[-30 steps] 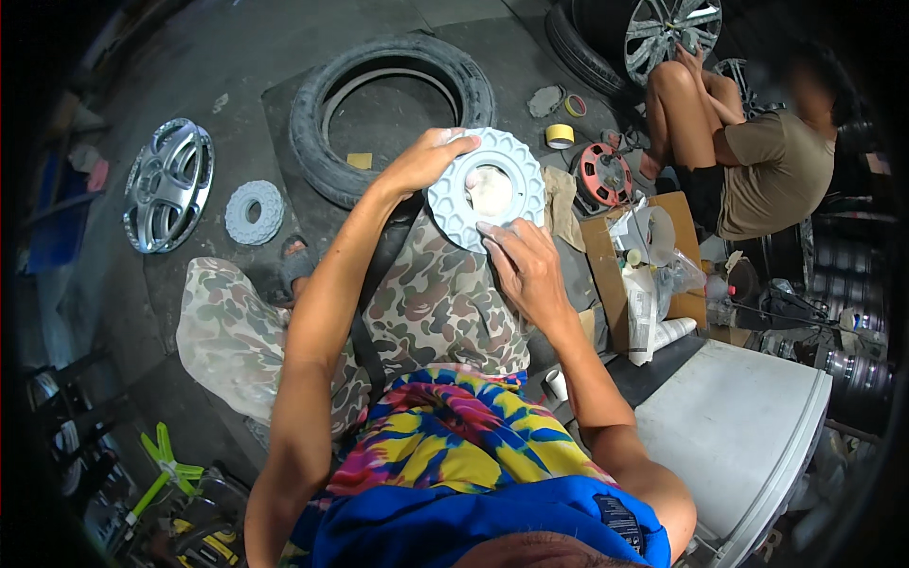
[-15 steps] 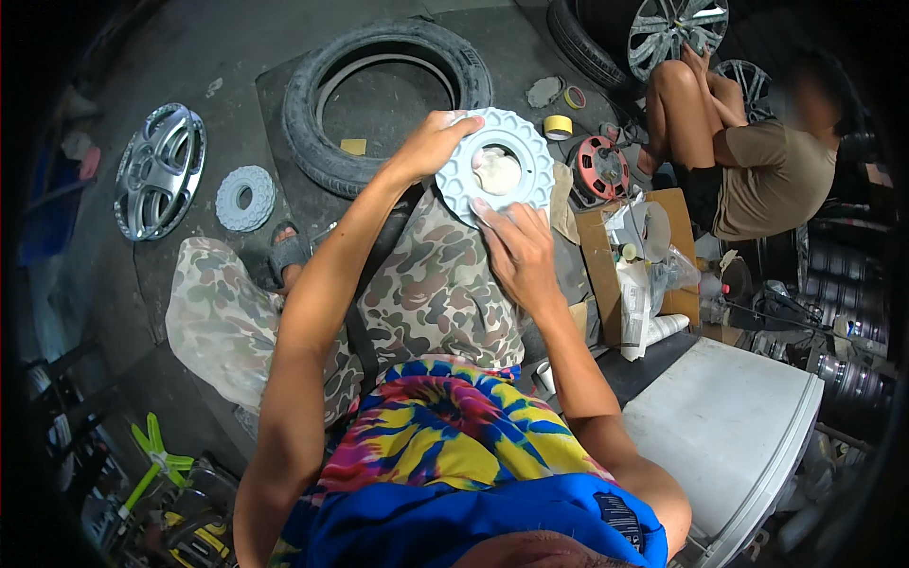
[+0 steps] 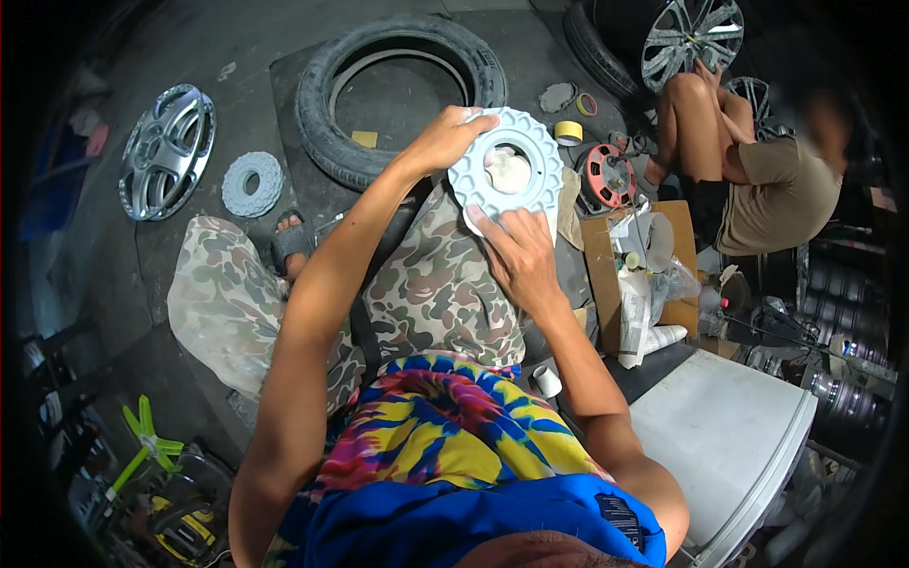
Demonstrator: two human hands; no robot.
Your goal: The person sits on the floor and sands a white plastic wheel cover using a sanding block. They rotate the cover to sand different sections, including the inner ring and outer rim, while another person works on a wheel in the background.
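A light grey, scalloped ring-shaped disc is tilted up above my camouflage-covered lap. My left hand grips its upper left rim, thumb on the face and fingers behind. Against the lower left rim rests my right hand, its fingers bent and closed together. Whether a small thing lies under those fingertips I cannot make out. Through the round centre hole shows a soft white lump. A similar grey disc lies on the floor to the left.
A tyre lies ahead, with a silver wheel at far left. On the right are yellow tape, a red reel, a cardboard box and a white cabinet. A co-worker sits holding another wheel.
The view has shifted slightly. My right fingertips have slid outward along the disc's lower left rim, while my left hand keeps its grip.
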